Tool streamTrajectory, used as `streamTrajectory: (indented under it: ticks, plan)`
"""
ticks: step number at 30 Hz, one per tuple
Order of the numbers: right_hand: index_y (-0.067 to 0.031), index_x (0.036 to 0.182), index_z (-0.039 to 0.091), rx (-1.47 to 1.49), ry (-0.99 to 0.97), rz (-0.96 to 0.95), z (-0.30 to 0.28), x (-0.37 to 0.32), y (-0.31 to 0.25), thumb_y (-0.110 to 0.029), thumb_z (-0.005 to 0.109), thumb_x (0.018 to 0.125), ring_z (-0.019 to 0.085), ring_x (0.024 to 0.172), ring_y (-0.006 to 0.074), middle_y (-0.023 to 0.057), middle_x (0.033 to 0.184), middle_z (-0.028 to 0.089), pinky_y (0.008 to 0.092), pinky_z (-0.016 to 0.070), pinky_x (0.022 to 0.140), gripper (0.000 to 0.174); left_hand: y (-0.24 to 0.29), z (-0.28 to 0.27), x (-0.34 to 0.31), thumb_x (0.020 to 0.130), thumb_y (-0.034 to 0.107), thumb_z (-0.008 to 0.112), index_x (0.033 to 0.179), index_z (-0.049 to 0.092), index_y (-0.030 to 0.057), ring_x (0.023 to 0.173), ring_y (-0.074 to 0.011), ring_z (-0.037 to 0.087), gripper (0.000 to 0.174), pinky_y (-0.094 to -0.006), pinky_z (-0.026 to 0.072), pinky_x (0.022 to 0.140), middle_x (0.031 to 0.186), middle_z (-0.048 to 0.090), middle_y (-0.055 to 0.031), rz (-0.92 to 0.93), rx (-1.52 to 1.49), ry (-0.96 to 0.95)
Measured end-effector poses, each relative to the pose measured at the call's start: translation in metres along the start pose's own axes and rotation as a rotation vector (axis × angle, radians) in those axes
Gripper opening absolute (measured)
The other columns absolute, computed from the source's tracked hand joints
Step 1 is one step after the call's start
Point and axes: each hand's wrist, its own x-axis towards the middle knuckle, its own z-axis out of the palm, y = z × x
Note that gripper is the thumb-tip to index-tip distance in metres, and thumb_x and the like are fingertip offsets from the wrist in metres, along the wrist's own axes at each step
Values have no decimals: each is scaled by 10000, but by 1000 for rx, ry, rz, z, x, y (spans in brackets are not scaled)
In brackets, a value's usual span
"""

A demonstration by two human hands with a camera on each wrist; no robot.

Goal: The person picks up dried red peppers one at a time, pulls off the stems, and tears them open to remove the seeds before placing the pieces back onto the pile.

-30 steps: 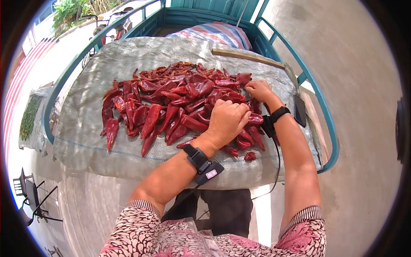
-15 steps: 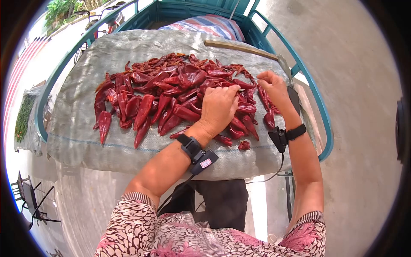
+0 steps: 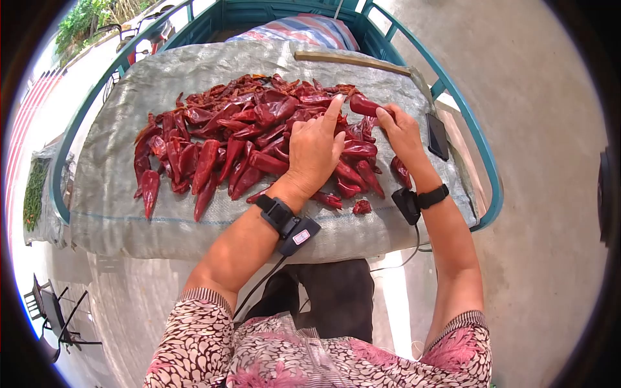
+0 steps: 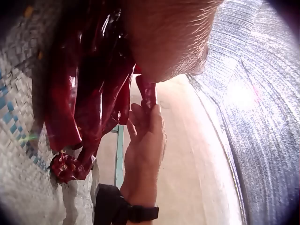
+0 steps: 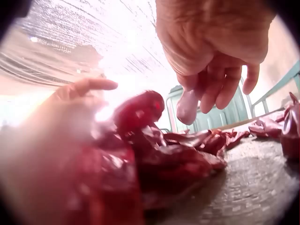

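A heap of dried red chili peppers [image 3: 252, 132] lies on a woven grey sack sheet [image 3: 110, 187]. My right hand [image 3: 402, 132] pinches one red pepper [image 3: 363, 105] between thumb and fingers, over the heap's right side. The right wrist view has this pepper [image 5: 188, 108] hanging below the fingers, and the left wrist view also shows the hand [image 4: 144, 145] gripping it. My left hand [image 3: 314, 145] is over the middle of the heap, index finger straight and pointing away, thumb spread apart. Its other fingers are mostly hidden from above.
A phone [image 3: 437, 136] lies at the right, close to the right forearm. A wooden strip [image 3: 352, 61] runs along the far edge. Teal cart rails [image 3: 475, 152] curve round both sides. A lone pepper [image 3: 400, 171] and a small crumpled piece [image 3: 361, 207] lie near the front right.
My right hand moved out to the right beyond the heap, then back slightly left, and now holds a pepper. The left hand's index finger has straightened. The head view has shifted a little.
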Motion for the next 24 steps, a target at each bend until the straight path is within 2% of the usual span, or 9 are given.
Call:
streamTrajectory:
  ticks: [2, 5, 10, 13, 14, 18, 21, 22, 24]
  plan:
    - [-13, 1069, 660, 93, -64, -59, -9, -20, -25, -254, 611, 1017, 652, 812, 134, 78, 846, 702, 295, 514, 762, 251, 1, -1, 0, 804, 114, 776, 1414, 537, 112, 755, -236, 605, 655, -392, 427, 772, 796, 617, -35, -9, -11, -33]
    - [-14, 1066, 661, 156, -192, 19, -14, -52, -51, -236, 622, 1009, 656, 816, 142, 73, 840, 688, 282, 509, 760, 232, -4, 2, -2, 790, 124, 781, 1397, 560, 143, 808, -232, 616, 647, -387, 427, 807, 843, 636, -26, 147, 51, -98]
    - [-24, 1039, 685, -61, -78, -123, -18, -60, -41, -226, 640, 989, 639, 781, 162, 81, 844, 684, 309, 508, 737, 213, -4, 1, -2, 782, 132, 784, 1323, 627, 154, 849, -242, 625, 564, -384, 433, 847, 898, 662, -40, 155, 17, -71]
    - [-32, 1062, 691, -24, 165, -17, -37, -58, -36, -220, 637, 986, 629, 787, 184, 83, 818, 671, 332, 509, 750, 210, -3, 0, -1, 783, 128, 790, 1334, 623, 143, 827, -260, 616, 576, -387, 438, 835, 870, 656, -62, 107, 6, -25]
    - [-38, 1062, 690, -50, 183, 53, -46, -59, -30, -222, 665, 956, 657, 825, 217, 99, 872, 682, 352, 520, 776, 214, -1, -1, 0, 785, 129, 793, 1340, 620, 137, 818, -266, 613, 582, -387, 440, 831, 860, 654, -69, 83, 14, -26]
    - [-65, 1090, 674, -383, 27, 169, -64, -80, 22, -255, 724, 884, 698, 925, 274, 118, 1019, 702, 396, 534, 811, 284, -5, 4, -2, 813, 123, 788, 1406, 564, 121, 761, -288, 602, 634, -401, 448, 811, 793, 639, -85, -15, 10, 7]
    - [-93, 1139, 667, -528, 22, 178, -50, -100, 26, -260, 732, 873, 684, 961, 286, 105, 1013, 704, 416, 524, 836, 321, -2, 7, -1, 838, 107, 763, 1424, 537, 108, 710, -267, 601, 628, -402, 455, 813, 760, 638, -59, -42, -29, 45]
    - [-111, 1171, 659, -507, -20, 268, -46, -101, 22, -251, 754, 851, 670, 995, 293, 95, 1025, 707, 431, 517, 852, 362, -1, 5, 0, 841, 105, 758, 1420, 540, 106, 704, -257, 600, 618, -398, 455, 814, 760, 640, -53, -44, -49, 48]
    - [-111, 1170, 661, -514, -6, 262, -39, -104, 22, -235, 765, 840, 674, 959, 301, 95, 1000, 710, 428, 523, 829, 368, -1, 5, -1, 847, 99, 750, 1409, 549, 107, 694, -236, 598, 597, -388, 455, 814, 758, 638, -39, -31, -73, 33]
